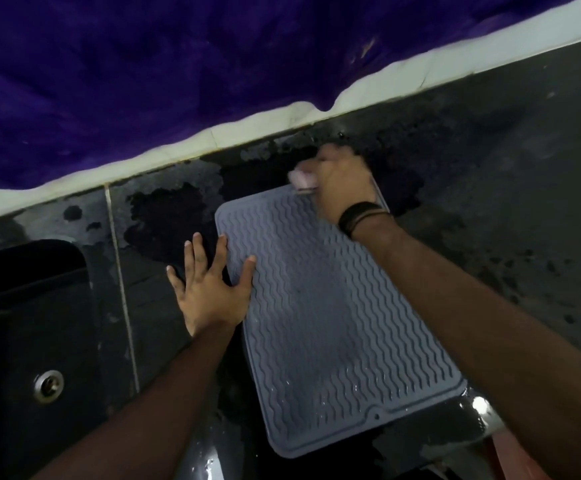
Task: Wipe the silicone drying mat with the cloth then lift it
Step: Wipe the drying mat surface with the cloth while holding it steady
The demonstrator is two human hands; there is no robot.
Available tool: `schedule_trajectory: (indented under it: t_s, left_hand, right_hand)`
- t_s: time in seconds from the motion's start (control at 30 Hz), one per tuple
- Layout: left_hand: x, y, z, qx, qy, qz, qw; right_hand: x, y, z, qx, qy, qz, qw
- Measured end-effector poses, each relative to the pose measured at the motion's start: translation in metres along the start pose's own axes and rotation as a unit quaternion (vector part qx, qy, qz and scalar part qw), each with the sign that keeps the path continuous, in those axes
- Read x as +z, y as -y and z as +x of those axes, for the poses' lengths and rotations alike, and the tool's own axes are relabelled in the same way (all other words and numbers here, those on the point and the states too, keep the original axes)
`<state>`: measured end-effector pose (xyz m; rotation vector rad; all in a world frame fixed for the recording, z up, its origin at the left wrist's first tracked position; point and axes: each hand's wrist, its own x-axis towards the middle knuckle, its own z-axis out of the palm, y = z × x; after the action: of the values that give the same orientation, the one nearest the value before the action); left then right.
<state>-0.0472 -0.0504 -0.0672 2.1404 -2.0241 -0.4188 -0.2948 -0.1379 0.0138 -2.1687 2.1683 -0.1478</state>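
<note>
Countertop (490, 188) of dark, wet-blotched stone fills most of our view, with a black sink basin (22, 306) and its metal drain (49, 388) at far left. On it lies the grey rectangular silicone drying mat (317, 323) with wavy ridges, its long axis running from the near edge of the counter away toward the pale wall strip (213, 136), tilted a little leftward at the far end.

Our left hand (209, 289) lies flat, fingers spread, on the mat's left long edge about midway, thumb and part of the palm on the silicone, the other fingers on the counter.

Our right hand (342, 183) is at the far right corner, fist closed round a small pale pink cloth (301, 178) that shows only at the knuckles; a dark band sits on the wrist. The cloth appears to touch the mat's far short edge.

We judge the wipe sits at the far end, so the unwiped run lies toward us, along the long axis. Water beads near the close corner. For the lift, the left hand is already on an edge.
</note>
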Motion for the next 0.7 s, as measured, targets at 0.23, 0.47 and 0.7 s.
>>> schedule_trajectory:
  t_s: [0.23,0.47,0.7]
  left_hand:
    - [0.004,0.001,0.001,0.001,-0.016,0.01,1.0]
    - [0.004,0.001,0.001,-0.001,-0.011,0.0,1.0]
    - [0.001,0.001,0.001,-0.003,-0.006,0.001,1.0]
  right_hand:
    - [0.035,0.04,-0.017,-0.105,0.015,-0.08,0.991]
    - [0.011,-0.082,-0.011,0.075,0.048,-0.146,0.985]
    - [0.003,-0.056,-0.012,0.082,0.025,-0.066,0.994]
